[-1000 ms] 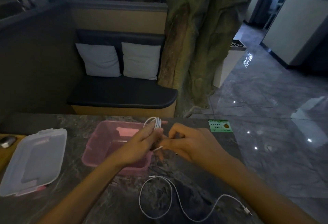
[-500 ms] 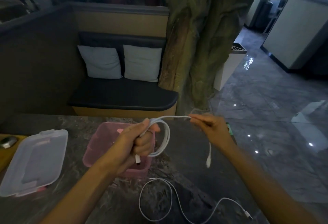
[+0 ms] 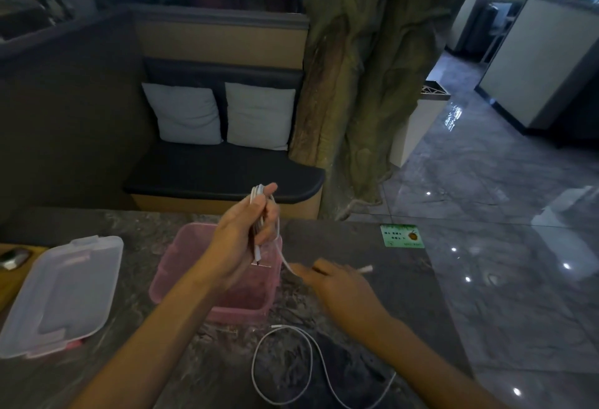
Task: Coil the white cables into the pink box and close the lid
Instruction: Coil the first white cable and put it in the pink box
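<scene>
A dark marbled counter [image 3: 372,279] stood before a cushioned bench with two pale pillows [image 3: 220,114] and a thick tree trunk [image 3: 363,78]. Above the pink box [image 3: 181,272], the left hand [image 3: 240,240] was raised with its fingers curled tightly round a bundle of coiled white cable [image 3: 261,211]; the loops stuck out above the fist, and one plug end hung out below it, over the box's open top. From that bundle a loose strand ran down and to the right of the box to the right hand [image 3: 337,288], which hovered low over the counter. The strand passed through its fingers and the plug tip stuck out beyond them, though motion blur hid how firmly they pinched it. The box sat open on the counter, directly beneath the left wrist. Just in front of the box, nearer the person, a second white cable [image 3: 291,366] lay loose in a wide loop on the stone. Well to the left of the box the clear lid [image 3: 61,292] lay flat. Beyond the box to the right, a small green card [image 3: 402,235] rested near the counter's far edge.
</scene>
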